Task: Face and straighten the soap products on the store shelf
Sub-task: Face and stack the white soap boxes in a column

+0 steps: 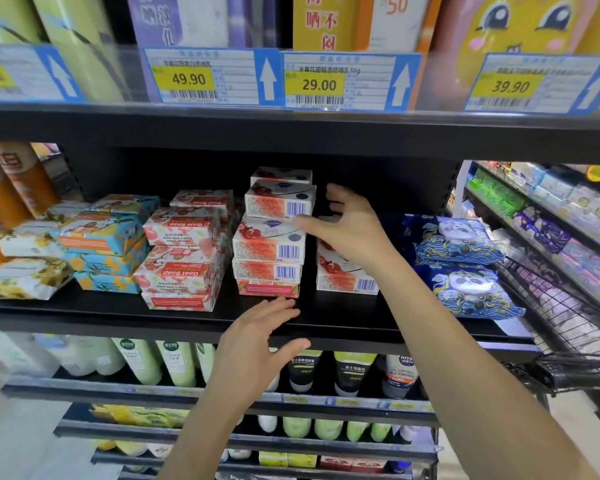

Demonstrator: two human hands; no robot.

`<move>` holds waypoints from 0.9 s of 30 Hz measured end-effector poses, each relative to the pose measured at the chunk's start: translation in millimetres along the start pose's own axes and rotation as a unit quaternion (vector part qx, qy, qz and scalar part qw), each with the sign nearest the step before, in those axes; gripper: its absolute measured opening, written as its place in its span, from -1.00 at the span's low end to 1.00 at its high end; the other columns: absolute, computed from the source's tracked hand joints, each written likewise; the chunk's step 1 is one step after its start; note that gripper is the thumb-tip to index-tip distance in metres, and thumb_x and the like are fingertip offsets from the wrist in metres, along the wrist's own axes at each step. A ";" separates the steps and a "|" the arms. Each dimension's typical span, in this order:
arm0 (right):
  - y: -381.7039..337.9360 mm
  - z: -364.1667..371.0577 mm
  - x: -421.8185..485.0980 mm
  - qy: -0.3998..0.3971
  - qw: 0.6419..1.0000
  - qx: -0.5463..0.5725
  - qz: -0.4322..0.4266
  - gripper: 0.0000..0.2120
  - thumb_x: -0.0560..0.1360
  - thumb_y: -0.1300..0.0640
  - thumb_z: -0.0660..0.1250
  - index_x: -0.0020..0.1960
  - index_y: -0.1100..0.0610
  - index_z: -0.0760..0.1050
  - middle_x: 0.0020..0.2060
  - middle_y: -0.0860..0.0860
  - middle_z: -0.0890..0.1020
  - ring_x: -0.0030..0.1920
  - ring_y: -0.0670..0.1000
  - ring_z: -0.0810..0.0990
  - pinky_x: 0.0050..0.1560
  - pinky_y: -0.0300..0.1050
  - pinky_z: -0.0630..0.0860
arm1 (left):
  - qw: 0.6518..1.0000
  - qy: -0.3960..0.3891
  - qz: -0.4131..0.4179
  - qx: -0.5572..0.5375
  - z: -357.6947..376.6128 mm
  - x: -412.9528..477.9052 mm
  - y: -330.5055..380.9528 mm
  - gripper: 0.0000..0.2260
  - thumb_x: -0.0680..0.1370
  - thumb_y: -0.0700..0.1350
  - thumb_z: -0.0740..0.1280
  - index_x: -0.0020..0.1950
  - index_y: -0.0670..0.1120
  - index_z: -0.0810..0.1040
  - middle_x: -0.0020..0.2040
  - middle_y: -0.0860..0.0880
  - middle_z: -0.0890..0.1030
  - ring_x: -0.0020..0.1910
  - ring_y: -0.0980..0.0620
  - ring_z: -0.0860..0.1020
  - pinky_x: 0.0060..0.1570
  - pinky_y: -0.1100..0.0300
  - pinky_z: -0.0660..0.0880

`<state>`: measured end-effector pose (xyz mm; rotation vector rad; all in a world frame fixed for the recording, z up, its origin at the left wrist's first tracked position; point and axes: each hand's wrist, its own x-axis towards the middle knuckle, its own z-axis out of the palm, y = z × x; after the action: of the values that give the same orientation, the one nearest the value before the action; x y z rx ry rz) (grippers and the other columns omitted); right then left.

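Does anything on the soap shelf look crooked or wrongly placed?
Yes. The pink cardboard Goat Soap boxes stand upside down, their lettering inverted. The tall stack of white-and-red soap boxes beside them is staggered, its edges not aligned.

Fixture: a dark matt back panel point(187, 168) closes the rear of the bay. The black metal shelf board point(354, 323) runs level across the view, and a thicker black upper shelf edge point(291, 133) spans above it. The upper tier carries blue-bordered paper price labels with yellow price fields point(210, 76), each marked with a white upward arrow. A perforated black upright point(448, 192) bounds the bay on the right. Below, stepped black lower shelves point(222, 393) descend toward a pale smooth floor point(18, 441). At the right, a black wire basket point(575, 327) stands near a second stocked shelving run point(568, 216). Light is bright and even along the aisle; the recess under the upper shelf is shaded
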<state>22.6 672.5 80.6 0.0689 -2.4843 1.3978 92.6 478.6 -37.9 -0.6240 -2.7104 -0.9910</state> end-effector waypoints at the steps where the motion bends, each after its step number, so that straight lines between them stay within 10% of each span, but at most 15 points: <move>1: -4.3 2.5 6.7 -0.009 1.000 0.001 0.005 -0.14 0.39 -0.12 0.60 0.56 0.08 0.32 0.46 -0.02 0.47 0.36 -0.07 0.48 0.37 -0.07 0.46 | 1.000 0.002 -0.002 -0.003 0.0 -0.2 -0.1 -0.53 0.52 0.19 0.45 0.42 0.18 0.53 0.42 0.37 0.35 0.48 0.33 0.18 0.44 0.33 0.09; 11: -0.8 8.6 16.2 0.039 0.996 0.082 0.016 -0.67 0.36 0.06 0.66 0.01 -0.08 0.58 -0.08 -0.15 0.67 -0.03 -0.15 0.66 0.05 -0.23 0.60 | 0.994 0.045 0.001 -0.102 -7.4 -1.3 5.4 -0.58 0.47 0.13 0.52 0.32 0.19 0.61 0.33 0.40 0.47 0.37 0.37 0.40 0.40 0.32 0.36; 18: 12.6 -17.2 -16.5 0.088 0.989 0.122 0.001 -0.51 0.36 0.05 0.65 0.21 -0.02 0.53 -0.02 -0.18 0.65 -0.02 -0.25 0.63 -0.10 -0.47 0.53 | 0.961 0.235 0.001 -0.145 -40.4 6.2 18.9 -0.66 0.49 -0.04 0.53 0.24 0.13 0.58 0.18 0.16 0.56 0.13 0.14 0.57 0.18 0.20 0.54; 27: 35.5 -42.4 -36.1 0.111 0.981 0.160 0.007 -0.43 0.34 0.03 0.66 0.30 0.07 0.58 0.09 -0.08 0.71 0.09 -0.11 0.69 0.14 -0.15 0.62 | 0.980 0.191 -0.054 -0.001 -67.6 57.3 31.3 -0.25 0.43 0.13 0.57 0.53 -0.03 0.37 0.44 -0.02 0.46 0.46 -0.01 0.33 0.42 0.04 0.32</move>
<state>60.3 723.5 62.0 -0.0372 -2.0682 1.6979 57.6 474.6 49.2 -0.2540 -2.4219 -1.0169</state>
